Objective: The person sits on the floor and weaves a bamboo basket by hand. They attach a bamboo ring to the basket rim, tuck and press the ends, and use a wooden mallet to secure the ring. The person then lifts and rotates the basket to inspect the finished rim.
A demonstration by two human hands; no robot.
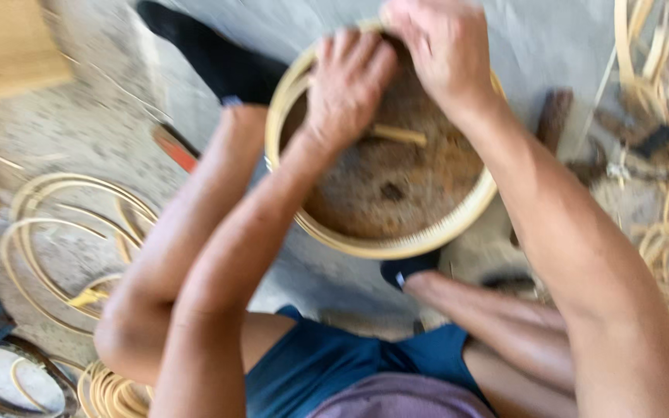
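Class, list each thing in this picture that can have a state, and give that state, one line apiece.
Round bamboo sieve: tilted, propped between the feet.
Left hand: pressed inside the sieve near its far rim.
Right hand: closed on the far rim.
Bamboo strips: coiled, lying loose on the floor.
Short stick: lying inside the sieve.

Pale yellow rim on round sieve (pixel 365 246), brown mesh inside. Shorts (pixel 327 364) teal blue. Shoes (pixel 210 54) black. Cane coils (pixel 63 232) cream on speckled grey floor (pixel 87 131).
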